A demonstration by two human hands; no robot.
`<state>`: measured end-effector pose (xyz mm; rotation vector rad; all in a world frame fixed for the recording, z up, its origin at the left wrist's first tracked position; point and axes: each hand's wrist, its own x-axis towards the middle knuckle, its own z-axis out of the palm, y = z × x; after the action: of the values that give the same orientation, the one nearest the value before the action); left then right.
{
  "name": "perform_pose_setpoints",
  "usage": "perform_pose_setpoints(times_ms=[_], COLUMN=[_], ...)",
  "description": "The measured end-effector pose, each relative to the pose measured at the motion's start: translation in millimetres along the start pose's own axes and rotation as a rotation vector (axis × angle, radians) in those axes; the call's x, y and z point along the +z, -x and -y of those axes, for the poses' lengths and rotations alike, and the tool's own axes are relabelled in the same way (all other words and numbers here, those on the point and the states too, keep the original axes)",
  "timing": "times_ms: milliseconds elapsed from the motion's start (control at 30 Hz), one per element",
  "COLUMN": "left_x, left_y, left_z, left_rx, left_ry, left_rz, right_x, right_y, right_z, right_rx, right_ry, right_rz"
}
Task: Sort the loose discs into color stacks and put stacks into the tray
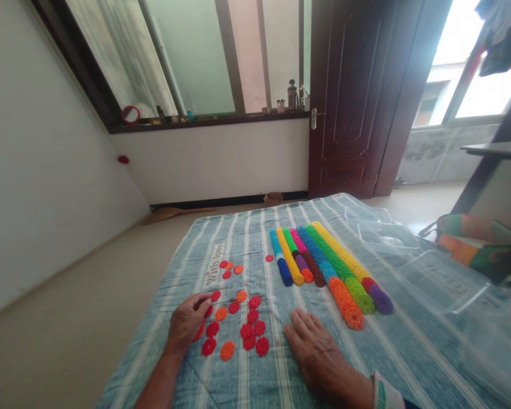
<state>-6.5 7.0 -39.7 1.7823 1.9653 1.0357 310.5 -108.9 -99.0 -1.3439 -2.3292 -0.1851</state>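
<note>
A brown-framed glass window (196,57) is spanning eleven o'clock, a dark-red panelled wooden door (352,102) is standing at one, daylight (457,34) is glaring at two, and smooth beige floor (72,329) is spreading at eight.

Right sleeve cuff (388,392) — pale, green-striped

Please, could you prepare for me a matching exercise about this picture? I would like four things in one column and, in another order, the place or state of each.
Things:
1. Left hand
2. Right hand
3. Long rows of discs
4. Clear plastic boxes

Places and states:
A. Many-coloured, lying side by side on the striped cloth
B. See-through, toward the right edge of the picture
C. Fingertips at a loose red disc
D. Palm down, fingers close together, holding nothing visible

Right pairs: 1-C, 2-D, 3-A, 4-B
</note>
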Motion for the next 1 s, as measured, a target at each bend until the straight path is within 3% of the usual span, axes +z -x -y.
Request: perform_pose_setpoints(times_ms=[600,833,1000], left_x=[5.4,6.2,-13.0], left_y=[16.3,12.9,11.5], left_z=[-3.0,-6.3,-15.4], left_rx=[0.008,-0.09,-0.105], left_ry=[0.01,-0.011,-0.096], left_rz=[0.012,0.098,0.221], right_x=[9.2,8.2,6.7], right_y=[8.1,7.7,7.5], right_z=[-4.6,-7.9,-8.8], right_rx=[-0.015,-0.057,-0.067], right_ry=[-0.025,-0.033,-0.044], right_rz=[-0.123,-0.212,-0.219])
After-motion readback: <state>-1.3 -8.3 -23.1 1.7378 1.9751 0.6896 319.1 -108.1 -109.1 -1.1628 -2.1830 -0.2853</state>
